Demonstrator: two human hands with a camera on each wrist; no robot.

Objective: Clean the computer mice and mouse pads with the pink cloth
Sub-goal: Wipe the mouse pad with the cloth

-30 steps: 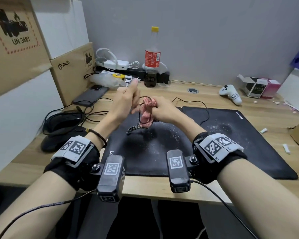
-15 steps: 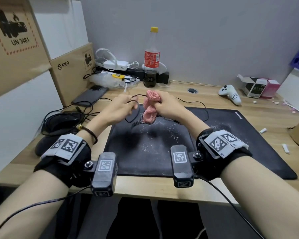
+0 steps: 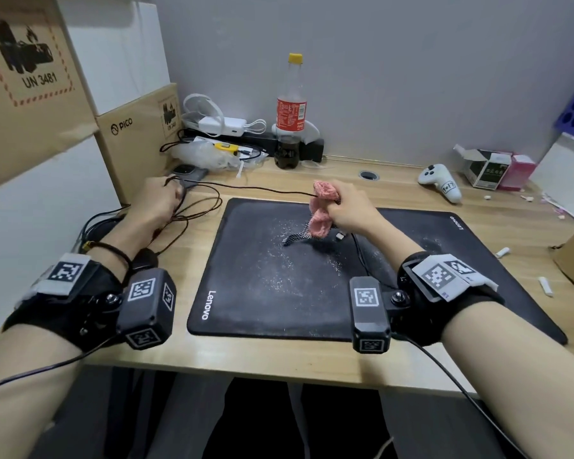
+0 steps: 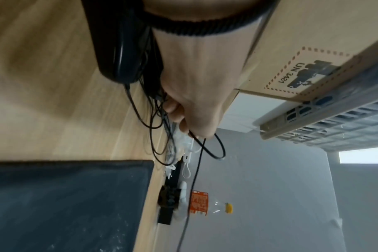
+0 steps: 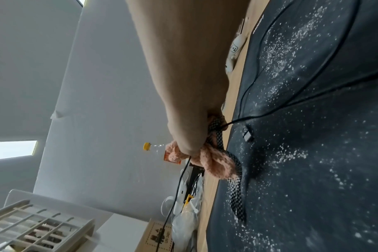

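My right hand (image 3: 348, 207) grips the bunched pink cloth (image 3: 322, 220) above the far edge of the black Lenovo mouse pad (image 3: 262, 276), which is dusted with white powder. The cloth (image 5: 214, 162) is wrapped round a thin dark mouse cable (image 3: 262, 190), and a checkered strip hangs from it. My left hand (image 3: 161, 200) pinches the same cable (image 4: 196, 170) far to the left, by the cardboard box. The cable's plug (image 5: 248, 136) lies on the pad. A black mouse (image 4: 121, 56) sits under my left forearm. A second black pad (image 3: 444, 233) adjoins on the right.
Cardboard boxes (image 3: 136, 137) stand along the left. A cola bottle (image 3: 291, 111), white chargers (image 3: 222, 124) and a phone (image 3: 189, 172) line the back. A white controller (image 3: 441, 183) and small boxes (image 3: 491, 167) sit far right. Loose cables loop left of the pad.
My hands have moved apart: the left hand has drawn the cable left toward the boxes, and the right hand with the cloth has shifted right. The cable now runs stretched between them.
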